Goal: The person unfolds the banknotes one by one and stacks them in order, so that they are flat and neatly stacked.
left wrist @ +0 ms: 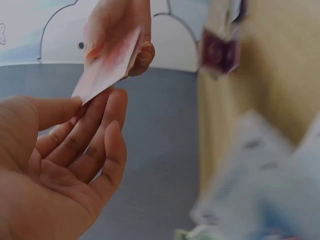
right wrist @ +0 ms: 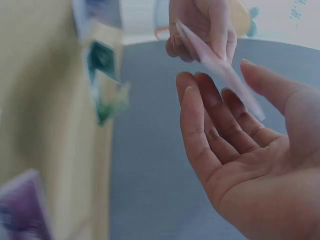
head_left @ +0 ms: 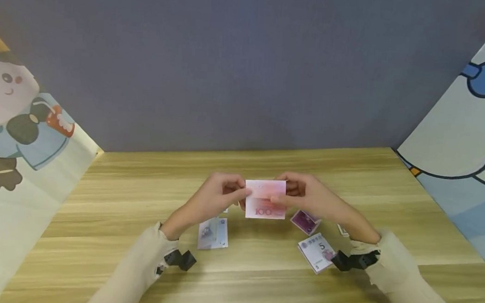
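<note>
A pinkish-red banknote [head_left: 264, 206] marked 100, apparently folded, is held up above the table between both hands. At its left edge my left hand [head_left: 223, 190] pinches it between thumb and fingers. My right hand [head_left: 300, 192] is at the other side, thumb in front of the note and fingers behind. In the right wrist view a gap shows between that thumb and the note, and those fingers look loosely bent. The left wrist view shows the note [left wrist: 107, 70] edge-on, running from the left fingertips into the right hand.
On the wooden table [head_left: 255, 282] lie a bluish note [head_left: 216, 235] at left, a purple note [head_left: 305, 221] and a note marked 5 [head_left: 316, 251] at right. The right wrist view shows a green folded note [right wrist: 102, 75]. A grey panel [head_left: 247, 77] stands behind.
</note>
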A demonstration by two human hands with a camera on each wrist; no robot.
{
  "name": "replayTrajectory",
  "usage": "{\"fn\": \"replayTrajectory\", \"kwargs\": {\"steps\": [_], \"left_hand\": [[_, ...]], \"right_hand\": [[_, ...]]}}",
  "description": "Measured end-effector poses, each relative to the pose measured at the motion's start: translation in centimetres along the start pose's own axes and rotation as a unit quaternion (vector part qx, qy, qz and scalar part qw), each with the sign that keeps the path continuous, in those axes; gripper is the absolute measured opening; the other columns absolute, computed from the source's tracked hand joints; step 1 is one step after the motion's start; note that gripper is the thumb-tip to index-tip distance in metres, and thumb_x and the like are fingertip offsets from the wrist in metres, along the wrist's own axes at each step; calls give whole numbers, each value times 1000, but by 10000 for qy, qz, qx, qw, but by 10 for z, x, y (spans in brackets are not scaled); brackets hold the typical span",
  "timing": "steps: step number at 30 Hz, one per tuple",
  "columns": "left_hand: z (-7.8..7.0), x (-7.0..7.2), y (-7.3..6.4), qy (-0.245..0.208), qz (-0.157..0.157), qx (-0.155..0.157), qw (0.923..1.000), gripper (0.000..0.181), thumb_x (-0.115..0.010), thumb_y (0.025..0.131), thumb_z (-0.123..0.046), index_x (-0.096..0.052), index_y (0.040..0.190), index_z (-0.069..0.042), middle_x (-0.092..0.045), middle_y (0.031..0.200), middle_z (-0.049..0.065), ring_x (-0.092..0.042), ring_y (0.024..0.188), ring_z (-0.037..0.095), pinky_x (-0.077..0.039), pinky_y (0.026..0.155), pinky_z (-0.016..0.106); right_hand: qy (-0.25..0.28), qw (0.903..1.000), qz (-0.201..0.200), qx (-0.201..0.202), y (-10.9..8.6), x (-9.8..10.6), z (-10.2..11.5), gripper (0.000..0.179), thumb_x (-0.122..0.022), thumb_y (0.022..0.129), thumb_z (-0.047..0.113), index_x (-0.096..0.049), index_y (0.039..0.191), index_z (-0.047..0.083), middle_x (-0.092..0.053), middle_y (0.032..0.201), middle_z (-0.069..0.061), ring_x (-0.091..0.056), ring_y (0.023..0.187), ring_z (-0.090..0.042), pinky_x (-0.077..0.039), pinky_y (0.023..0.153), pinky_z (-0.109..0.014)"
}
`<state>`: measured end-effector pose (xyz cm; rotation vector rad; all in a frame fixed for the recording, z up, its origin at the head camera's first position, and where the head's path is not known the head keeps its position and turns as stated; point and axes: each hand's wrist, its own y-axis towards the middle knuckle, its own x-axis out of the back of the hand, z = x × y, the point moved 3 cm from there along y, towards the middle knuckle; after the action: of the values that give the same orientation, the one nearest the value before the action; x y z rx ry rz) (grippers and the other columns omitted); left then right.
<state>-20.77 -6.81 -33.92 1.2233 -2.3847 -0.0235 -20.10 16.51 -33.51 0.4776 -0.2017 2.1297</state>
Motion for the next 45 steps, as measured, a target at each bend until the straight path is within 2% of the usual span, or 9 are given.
{"fn": "replayTrajectory", "kwargs": {"steps": [6, 13, 15, 20, 24, 28, 32, 38, 45], "left_hand": [[15, -15, -29, -396, 109, 620, 9972, 14, -62, 99, -10, -65, 91, 1, -69, 80, 12, -68, 71, 38, -59, 64, 46], [25, -34, -68, -49, 460, 1252, 9911, 15, -62, 98, -11, -63, 85, -7, -66, 67, 5, -63, 54, 31, -45, 42, 22], [25, -39, -75, -21, 542, 1297, 9901, 15, -62, 99, -12, -62, 85, -6, -65, 65, 5, -62, 51, 26, -46, 40, 25], [33, -47, -80, -103, 789, 1354, 9876, 18, -60, 100, -14, -59, 85, -6, -64, 62, 7, -60, 47, 20, -51, 39, 33], [48, -49, -78, -271, 1040, 1434, 9838, 19, -58, 101, -14, -57, 85, -5, -64, 59, 9, -57, 44, 14, -50, 38, 28], [58, -49, -77, -497, 1212, 1523, 9796, 20, -57, 102, -14, -57, 86, -3, -63, 59, 10, -54, 43, 13, -48, 40, 24], [61, -49, -77, -583, 1324, 1599, 9765, 21, -57, 102, -16, -57, 86, -2, -63, 59, 10, -55, 44, 13, -48, 41, 23], [59, -51, -72, -539, 1171, 1486, 9805, 21, -59, 101, -18, -58, 86, -3, -64, 62, 7, -57, 48, 13, -51, 44, 26], [45, -50, -56, -420, 736, 968, 9917, 15, -59, 101, -17, -62, 90, -7, -69, 79, 1, -67, 73, 24, -58, 69, 34]], "right_hand": [[246, 9986, 473, 10, -24, -21, -15, 18, -64, 98, 18, -61, 111, 5, -73, 97, -9, -69, 83, -38, -60, 71, -45], [273, 9942, 1030, 142, -44, -44, -36, 17, -54, 104, 17, -65, 111, 6, -69, 100, -14, -68, 87, -34, -59, 74, -43], [543, 9910, 1218, 94, -47, -50, -39, 17, -53, 104, 16, -64, 110, 3, -69, 99, -17, -68, 86, -34, -59, 74, -44], [881, 9838, 1561, -3, -48, -59, -45, 18, -54, 103, 14, -63, 101, 0, -69, 91, -21, -69, 81, -32, -60, 71, -44], [734, 9789, 1876, -345, -51, -58, -52, 22, -54, 103, 18, -63, 95, -1, -68, 80, -17, -66, 65, -18, -58, 55, -32], [521, 9736, 2100, -728, -61, -42, -57, 29, -53, 104, 20, -58, 85, -2, -61, 62, -9, -52, 44, -8, -44, 38, -20], [447, 9634, 2432, -1035, -72, -22, -58, 37, -51, 105, 20, -56, 79, -6, -54, 54, -19, -49, 38, -8, -44, 33, -23], [-659, 9745, 1797, -1174, -73, -1, -57, 36, -54, 104, 26, -58, 79, 0, -59, 59, -8, -55, 47, -9, -52, 42, -29], [-1442, 9887, 373, -149, -52, -7, -43, 20, -55, 104, 23, -62, 91, 9, -55, 64, 2, -52, 51, -10, -46, 45, -26]]}}
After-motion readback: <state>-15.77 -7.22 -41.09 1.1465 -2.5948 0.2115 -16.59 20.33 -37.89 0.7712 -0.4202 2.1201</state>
